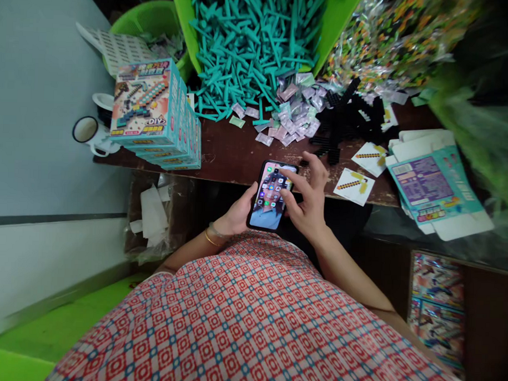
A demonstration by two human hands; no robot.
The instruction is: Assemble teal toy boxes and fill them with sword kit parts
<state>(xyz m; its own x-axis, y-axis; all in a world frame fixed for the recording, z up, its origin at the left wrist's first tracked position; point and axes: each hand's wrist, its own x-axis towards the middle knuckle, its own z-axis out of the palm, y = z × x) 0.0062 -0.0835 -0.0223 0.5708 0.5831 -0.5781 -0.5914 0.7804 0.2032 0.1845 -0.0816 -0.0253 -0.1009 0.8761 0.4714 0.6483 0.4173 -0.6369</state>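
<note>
A smartphone [265, 213] with its screen lit and app icons showing is in my left hand [237, 214], tilted a little in front of my belly by the table edge. My left thumb lies along its side; the other fingers are hidden beneath it. Over the screen hovers my right hand [311, 202], fingers apart and bent, holding nothing. The index fingertip is at the upper icons; whether it touches the glass I cannot tell. Just beyond the hands lie small sealed packets [287, 122] and black studded toy pieces [333, 143].
A green bin [341, 21] spills teal pointed plastic pieces [251, 40] onto the table [222, 142]. Stacked toy boxes [142, 106] and an enamel mug [98, 138] stand left. Picture cards [354, 187] and flattened boxes [440, 183] lie right, below bagged colourful pieces [392, 40].
</note>
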